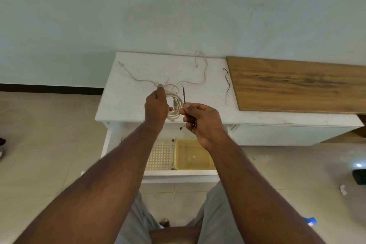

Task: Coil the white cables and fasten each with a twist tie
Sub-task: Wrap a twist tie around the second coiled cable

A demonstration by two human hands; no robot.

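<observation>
Cable coil, partly hidden, held by left hand; right hand pinches twist tie.

Bare counter between loose white cable and black twist tie: room to pass there. Blocked on the right by wooden board, lying flat. Open drawer jutting out below the front edge.

A plain room in a home, seen from above a low cabinet.

A white cabinet stands against a bare white wall on beige floor tiles, with a wooden board lying on top and an open drawer holding a yellow plastic tub.
</observation>
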